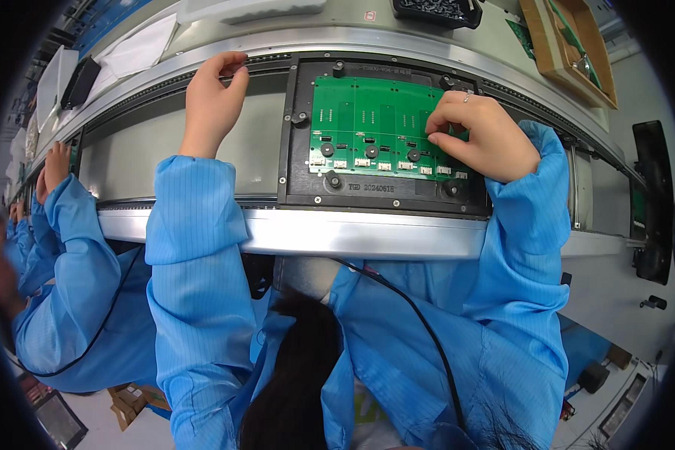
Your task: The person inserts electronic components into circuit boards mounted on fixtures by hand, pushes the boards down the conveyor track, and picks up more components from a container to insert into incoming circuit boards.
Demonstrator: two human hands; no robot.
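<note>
At right end of green circuit board, long left-to-right, find nearer right hand, cannot tell if clamped, and leftward left hand with grip apart.

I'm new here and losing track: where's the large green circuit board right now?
In the head view, the green circuit board sits above and right of centre, in the black fixture, with the right hand over its right side.

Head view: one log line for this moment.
left hand: by far rail; right hand: over right end of green board; board: in black tray
</note>
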